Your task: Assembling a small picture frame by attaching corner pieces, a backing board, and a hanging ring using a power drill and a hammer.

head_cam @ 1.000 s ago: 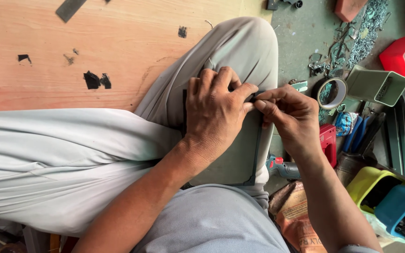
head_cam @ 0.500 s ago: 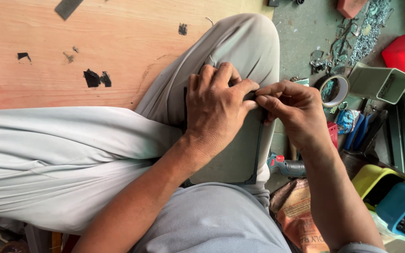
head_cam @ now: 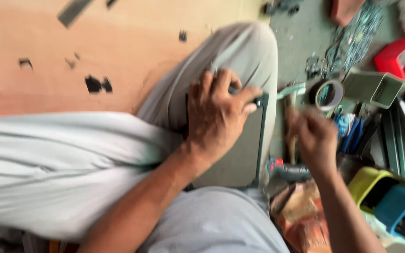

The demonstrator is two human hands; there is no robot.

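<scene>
My left hand (head_cam: 219,112) presses down on a flat grey panel (head_cam: 240,157) with a thin dark frame (head_cam: 260,140). The panel lies across my knee, and my fingers curl over its upper corner. My right hand (head_cam: 311,138) is off the panel, to its right, over a clutter of tools. It is motion-blurred with the fingers loosely curled, so I cannot tell whether it holds anything. Grey trousers (head_cam: 240,51) cover my bent leg under the panel.
A wooden board (head_cam: 94,42) with black scraps lies to the left. On the right are a tape roll (head_cam: 329,94), a grey-green open box (head_cam: 373,87), a red bin (head_cam: 401,56), yellow (head_cam: 369,180) and blue (head_cam: 397,206) bins, a power tool (head_cam: 289,171) and loose metal parts (head_cam: 352,42).
My right hand has left the panel's upper corner, where it was working beside my left hand, and swung right and down toward the tools. My left hand stays on the panel.
</scene>
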